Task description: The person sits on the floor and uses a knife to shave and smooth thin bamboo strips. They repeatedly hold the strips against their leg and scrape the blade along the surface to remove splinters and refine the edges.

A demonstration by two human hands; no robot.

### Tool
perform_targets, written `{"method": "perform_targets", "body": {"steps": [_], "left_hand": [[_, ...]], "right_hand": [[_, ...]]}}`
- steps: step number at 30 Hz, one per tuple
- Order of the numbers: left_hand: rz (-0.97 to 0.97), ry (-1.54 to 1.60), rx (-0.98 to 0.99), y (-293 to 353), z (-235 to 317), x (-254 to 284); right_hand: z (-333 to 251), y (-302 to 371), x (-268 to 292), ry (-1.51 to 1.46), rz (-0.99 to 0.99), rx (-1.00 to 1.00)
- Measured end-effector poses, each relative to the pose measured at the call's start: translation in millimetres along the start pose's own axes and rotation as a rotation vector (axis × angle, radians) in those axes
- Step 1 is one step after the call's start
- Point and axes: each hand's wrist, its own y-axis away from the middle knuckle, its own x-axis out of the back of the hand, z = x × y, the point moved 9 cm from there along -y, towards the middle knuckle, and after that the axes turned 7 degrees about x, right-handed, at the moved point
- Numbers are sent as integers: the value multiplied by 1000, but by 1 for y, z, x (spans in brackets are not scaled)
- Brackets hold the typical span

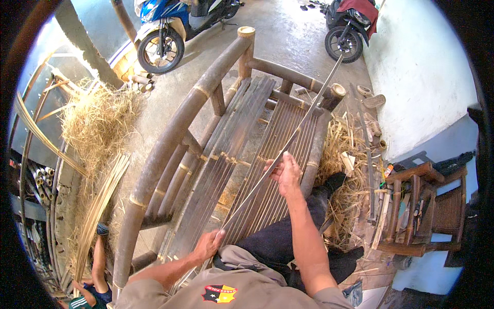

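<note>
A long, thin bamboo strip [257, 188] runs slantwise from my lap up toward the far right. My left hand [210, 244] grips its near end, thumb on top. Farther along, my right hand [285, 174] pinches the strip between thumb and fingers. Beneath them is a bamboo bench with a thick rounded frame [167, 136], on which I sit. Narrow dark slats [288, 126] cover the right part of its seat. Several loose dark strips [226, 149] lie lengthwise on the left part. Between these two groups a gap shows the floor.
Shavings heap up at left [100, 116] and right [337, 154]. Pale strips [103, 206] lie left. A low bamboo chair [411, 206] with tools stands right; sandals [374, 100] line the wall. Two motorbikes [162, 49] [345, 41] stand beyond. Another person's limb [99, 262] shows lower left.
</note>
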Motion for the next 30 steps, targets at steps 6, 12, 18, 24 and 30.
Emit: {"method": "perform_targets", "body": {"steps": [6,12,18,24,30], "left_hand": [[-82,-40,131,33,-79,-7],[-99,-151,218,37,-123,-8],[-151,-46,282,54,-132,-13],[-159,15,267,51,-124,-23],[-233,-4,265,52,-146,-43]], "right_hand": [[32,-29,-8,71,-15,-21],[145,27,-35,278,-224,-316],[204,65,-34,309,-215,-417],[212,65,-18,309,-172,-480],[202,54,-16,325,-164,-484]]}}
